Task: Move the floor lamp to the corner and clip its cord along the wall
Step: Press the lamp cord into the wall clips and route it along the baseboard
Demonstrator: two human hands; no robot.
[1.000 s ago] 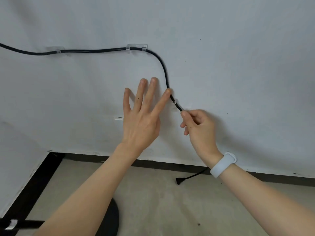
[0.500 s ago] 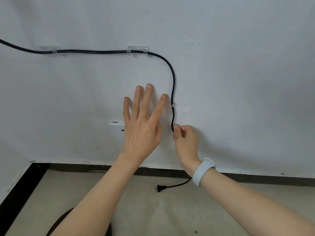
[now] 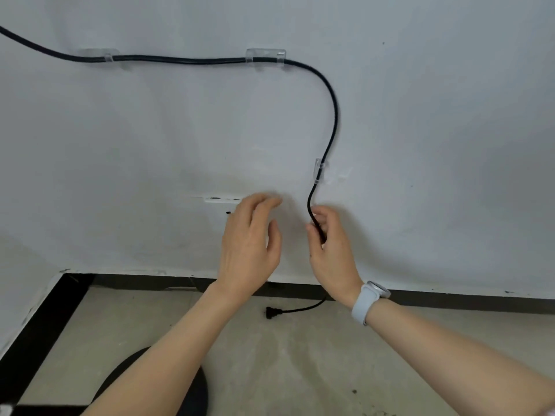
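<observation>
A black lamp cord point(image 3: 330, 94) runs along the white wall through two clear clips point(image 3: 100, 57) point(image 3: 265, 57), bends down and passes a third small clear clip point(image 3: 319, 171). My right hand point(image 3: 329, 247) grips the cord just below that clip. My left hand point(image 3: 250, 241) hovers beside it, off the wall, fingers loosely curled and holding nothing. The cord's plug point(image 3: 271, 312) lies on the floor under my hands. The lamp's round black base point(image 3: 156, 382) shows at the bottom, partly behind my left forearm.
A white strip point(image 3: 222, 200) is stuck on the wall left of my left hand. A black skirting band point(image 3: 450, 300) runs along the wall foot and turns at the corner on the left point(image 3: 45, 325). The floor is pale concrete.
My left hand has come off the wall and dropped lower, its fingers curling. My right hand slid down the cord, which now hangs straight through the third clip.
</observation>
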